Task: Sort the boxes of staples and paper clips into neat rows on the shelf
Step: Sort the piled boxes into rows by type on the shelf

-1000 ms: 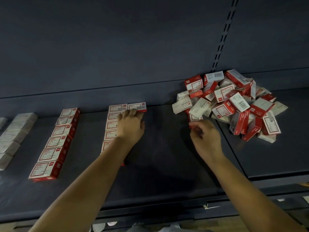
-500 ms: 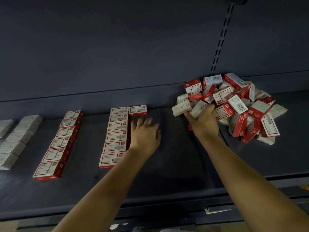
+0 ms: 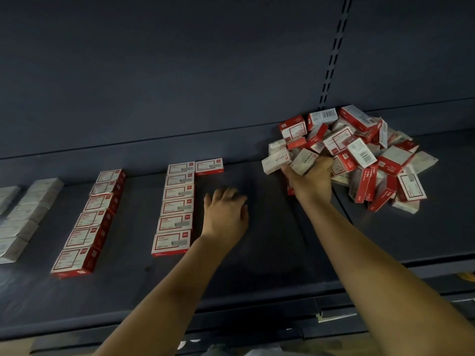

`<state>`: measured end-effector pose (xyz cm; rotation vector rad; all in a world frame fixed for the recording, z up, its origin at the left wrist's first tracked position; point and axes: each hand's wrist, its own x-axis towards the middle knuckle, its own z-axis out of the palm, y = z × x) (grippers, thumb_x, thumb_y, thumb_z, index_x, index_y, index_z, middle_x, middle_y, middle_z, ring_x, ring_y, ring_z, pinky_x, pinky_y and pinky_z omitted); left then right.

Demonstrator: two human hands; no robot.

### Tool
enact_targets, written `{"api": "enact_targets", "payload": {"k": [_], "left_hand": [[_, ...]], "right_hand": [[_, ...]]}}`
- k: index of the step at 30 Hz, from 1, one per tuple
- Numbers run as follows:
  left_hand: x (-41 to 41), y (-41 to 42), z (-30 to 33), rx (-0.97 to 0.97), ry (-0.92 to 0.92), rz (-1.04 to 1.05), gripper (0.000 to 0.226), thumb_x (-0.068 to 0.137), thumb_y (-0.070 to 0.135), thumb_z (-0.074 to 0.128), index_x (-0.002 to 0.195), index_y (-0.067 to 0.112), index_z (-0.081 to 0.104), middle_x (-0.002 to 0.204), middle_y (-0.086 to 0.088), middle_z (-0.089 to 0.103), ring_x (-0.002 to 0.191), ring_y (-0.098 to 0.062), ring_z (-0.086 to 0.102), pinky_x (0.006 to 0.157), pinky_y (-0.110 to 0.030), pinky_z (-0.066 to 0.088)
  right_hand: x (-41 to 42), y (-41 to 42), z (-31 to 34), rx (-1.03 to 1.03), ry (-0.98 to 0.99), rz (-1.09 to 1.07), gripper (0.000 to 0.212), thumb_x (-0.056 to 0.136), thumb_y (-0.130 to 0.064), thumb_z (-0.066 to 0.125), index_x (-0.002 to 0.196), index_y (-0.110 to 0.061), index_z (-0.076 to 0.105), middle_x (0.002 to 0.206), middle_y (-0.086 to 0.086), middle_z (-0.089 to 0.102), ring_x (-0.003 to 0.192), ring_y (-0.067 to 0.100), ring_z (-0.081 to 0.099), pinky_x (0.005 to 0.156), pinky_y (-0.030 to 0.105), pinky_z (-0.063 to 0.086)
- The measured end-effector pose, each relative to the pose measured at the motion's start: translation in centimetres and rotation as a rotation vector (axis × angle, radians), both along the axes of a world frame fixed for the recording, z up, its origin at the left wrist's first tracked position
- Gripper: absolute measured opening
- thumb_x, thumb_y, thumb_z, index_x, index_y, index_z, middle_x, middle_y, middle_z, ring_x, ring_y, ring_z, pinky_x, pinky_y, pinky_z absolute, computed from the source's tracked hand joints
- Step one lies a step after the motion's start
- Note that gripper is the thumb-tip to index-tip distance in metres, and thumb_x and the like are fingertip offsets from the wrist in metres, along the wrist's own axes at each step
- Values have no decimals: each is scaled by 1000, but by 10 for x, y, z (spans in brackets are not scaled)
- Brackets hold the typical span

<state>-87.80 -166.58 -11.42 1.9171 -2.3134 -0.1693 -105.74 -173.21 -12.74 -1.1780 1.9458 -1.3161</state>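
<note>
My right hand point(image 3: 312, 182) is at the near left edge of the heap of boxes point(image 3: 359, 155), fingers curled around a white staples box point(image 3: 304, 160). My left hand point(image 3: 226, 214) hangs relaxed and empty over the bare shelf point(image 3: 257, 265), just right of the six-box row point(image 3: 176, 206). At that row's far end, beyond my left fingertips, one lone box point(image 3: 209, 166) starts a second column.

These look like small stiff cardboard boxes, probably dense for their size if they hold staples, so I'd pinch one across its short sides, thumb against fingers. The printed card seems smooth. Neighbours leaning on the one I'm holding may well slide or tumble as it lifts.

The shelf is dark, flat and matte, with plenty of room between my hands. Further left of my left hand lie another red row point(image 3: 87, 222) and pale grey rows point(image 3: 23, 214). A dark back panel point(image 3: 180, 73) rises behind everything.
</note>
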Motion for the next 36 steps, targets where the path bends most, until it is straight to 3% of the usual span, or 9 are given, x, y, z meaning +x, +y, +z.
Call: {"api": "enact_targets", "payload": {"k": [3,8,12,16,18,22,27,30,36], "left_hand": [[0,3,0,-27,14,-6,36,97,29,38,133,26,47,141,3,37,132,-21,27,113,-44,15],[5,5,-2,-36,21,10,36,97,30,38,132,26,48,140,4,39,131,-20,28,113,-41,17],[5,8,-6,-36,38,-17,37,97,31,39,132,26,47,140,4,38,132,-19,28,112,-37,17],[3,12,-14,-70,85,-106,35,96,27,43,129,21,53,137,1,43,130,-20,32,108,-34,20],[1,16,-15,-86,104,-132,31,92,23,49,120,17,61,128,-3,52,123,-25,44,103,-39,30],[8,22,-20,-185,143,-127,25,75,22,58,94,13,71,98,-7,66,91,-30,64,79,-43,50],[34,33,-15,-162,173,-118,38,80,28,42,101,11,70,101,-8,66,94,-30,63,80,-43,52],[59,37,-11,-211,213,-73,36,80,26,43,99,9,70,99,-9,66,92,-31,62,81,-42,51],[126,54,1,-232,194,-31,35,81,26,43,99,10,69,103,-6,66,98,-29,61,82,-42,49]], "right_hand": [[5,-5,-2,34,2,-87,77,62,-51,76,117,-13,39,116,5,57,104,25,59,87,47,49],[-4,0,-17,14,-32,-42,64,55,-54,65,106,-17,55,106,1,61,101,23,58,83,44,52],[-13,21,-18,-66,66,32,37,71,-31,73,102,-14,63,110,4,56,106,23,52,89,43,48],[-20,49,-19,-171,250,125,37,73,-16,75,107,-7,64,106,11,57,105,27,50,86,31,41],[-20,64,-21,-261,335,170,39,71,-10,77,107,-3,65,102,15,59,101,31,53,82,28,38],[-10,82,-21,-328,391,323,38,72,-23,70,103,-3,66,102,14,64,97,29,58,81,27,43],[24,100,-16,-356,376,452,41,73,-31,66,103,-3,66,100,10,63,92,20,57,83,0,34],[49,102,-13,-434,393,492,44,74,-34,60,103,-1,66,97,11,63,93,13,53,86,0,34],[107,99,-7,-546,481,576,42,76,-30,61,106,0,63,93,15,62,92,17,52,82,8,37]]}}
